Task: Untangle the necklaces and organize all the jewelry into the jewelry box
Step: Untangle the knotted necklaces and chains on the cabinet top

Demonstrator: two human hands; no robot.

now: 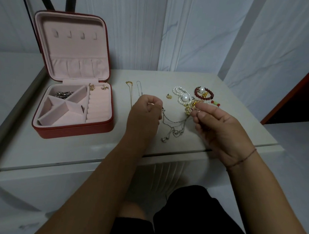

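Silver chain (174, 121) crosswise (sagging midway)

Left of frame: jewelry box (71, 131), red grained shell, matt pink velvety lining. bench (153, 76) pale, smooth, faint sheen. Centre: tangled chain (173, 122), thin shiny silver metal. pearl beads (179, 92) glossy; red beads (211, 94) polished.

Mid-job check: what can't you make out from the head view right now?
Head view only:
- Knot in the silver chains: links too fine.
- Where the left hand pinches: hidden by its curled fingers.
- Some gold pieces: covered by the right hand.
- The metal pieces in the jewelry box: too small, dim.
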